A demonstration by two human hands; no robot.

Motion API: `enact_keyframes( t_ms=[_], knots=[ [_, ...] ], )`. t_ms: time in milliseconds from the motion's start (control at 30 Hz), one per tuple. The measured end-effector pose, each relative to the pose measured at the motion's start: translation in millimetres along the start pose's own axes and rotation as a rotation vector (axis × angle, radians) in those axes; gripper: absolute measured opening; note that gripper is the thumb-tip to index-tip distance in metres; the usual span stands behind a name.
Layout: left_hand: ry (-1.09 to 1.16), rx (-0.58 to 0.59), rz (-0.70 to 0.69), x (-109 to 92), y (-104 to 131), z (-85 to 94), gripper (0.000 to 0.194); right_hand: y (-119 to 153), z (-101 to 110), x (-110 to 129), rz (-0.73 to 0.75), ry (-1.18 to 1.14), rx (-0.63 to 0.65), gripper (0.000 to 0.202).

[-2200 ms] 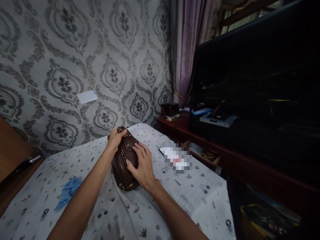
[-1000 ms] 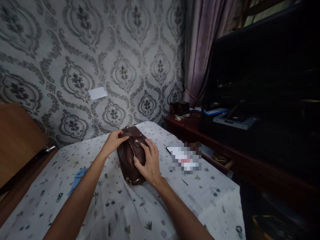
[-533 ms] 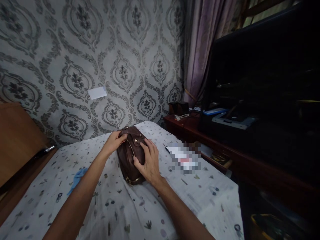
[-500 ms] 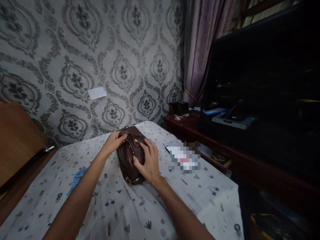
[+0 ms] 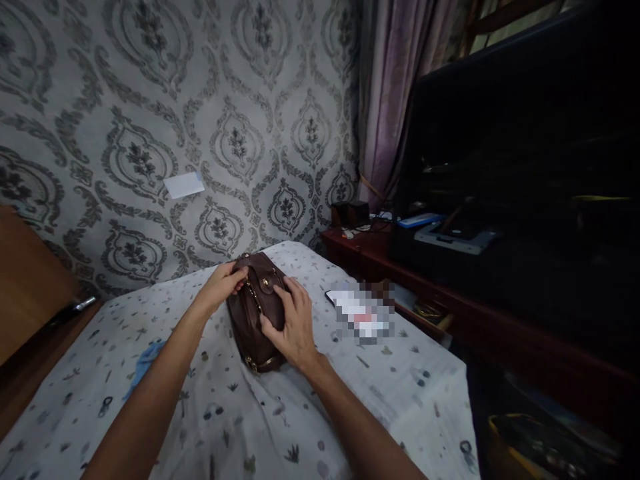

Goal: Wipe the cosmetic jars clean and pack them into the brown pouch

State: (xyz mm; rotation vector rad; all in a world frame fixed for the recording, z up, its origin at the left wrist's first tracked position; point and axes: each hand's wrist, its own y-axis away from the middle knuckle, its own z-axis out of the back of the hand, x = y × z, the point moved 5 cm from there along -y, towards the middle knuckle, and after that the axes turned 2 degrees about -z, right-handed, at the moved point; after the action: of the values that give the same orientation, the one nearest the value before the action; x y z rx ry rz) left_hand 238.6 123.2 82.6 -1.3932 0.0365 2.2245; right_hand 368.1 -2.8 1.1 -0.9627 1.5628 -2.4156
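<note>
A dark brown bag [image 5: 250, 327] with gold-coloured zips and a small flap lies on a white patterned sheet [image 5: 370, 413]. My left hand [image 5: 223, 287] is at the bag's upper left end, thumb and fingers pinched together near the end of a zip; the zip pull itself is too small to make out. Resting on the right side of the bag, my right hand [image 5: 295, 320] has its thumb and fingers spread across the leather, on either side of the front zip.
Right of the bag lies a phone-like object [image 5: 357, 312], partly pixelated. Blue cloth [image 5: 145, 363] is by my left forearm. A dark red desk [image 5: 350, 243] with an open drawer [image 5: 425, 312] stands at the right, a wooden board [image 5: 35, 280] at the left.
The whole view has shifted slightly, so everything sits a little further left. Both hands keep nearly the same places on the bag.
</note>
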Motion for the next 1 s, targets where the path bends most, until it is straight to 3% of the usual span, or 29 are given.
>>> enact_keyframes(
  t_ms=[167,300,367,467,733,1000],
  knots=[
    [-0.056,-0.091,-0.117,-7.9,-6.2,1.8,0.018,2.1,4.2,-6.7,-0.150,-0.075,-0.052,0.043],
    [-0.091,0.003,-0.260,-24.1,-10.5,-12.7,0.037,4.3,5.2,-11.6,-0.243,-0.127,-0.101,0.032],
    [-0.153,0.046,-0.280,-30.1,-14.2,-22.6,0.030,4.5,5.5,-13.1,-0.258,-0.146,-0.109,0.031],
    [-0.249,-0.002,-0.232,-33.1,-22.5,-31.3,0.014,3.2,7.0,-15.5,-0.269,-0.169,-0.107,0.029],
    [-0.152,-0.089,-0.149,-26.4,-30.6,-37.7,0.021,0.7,4.5,-30.3,-0.396,-0.315,-0.131,0.032],
    [0.037,-0.117,-0.063,-24.4,-26.1,-41.1,0.025,9.5,-17.7,-45.5,-0.592,-0.418,-0.119,0.065]
  ],
)
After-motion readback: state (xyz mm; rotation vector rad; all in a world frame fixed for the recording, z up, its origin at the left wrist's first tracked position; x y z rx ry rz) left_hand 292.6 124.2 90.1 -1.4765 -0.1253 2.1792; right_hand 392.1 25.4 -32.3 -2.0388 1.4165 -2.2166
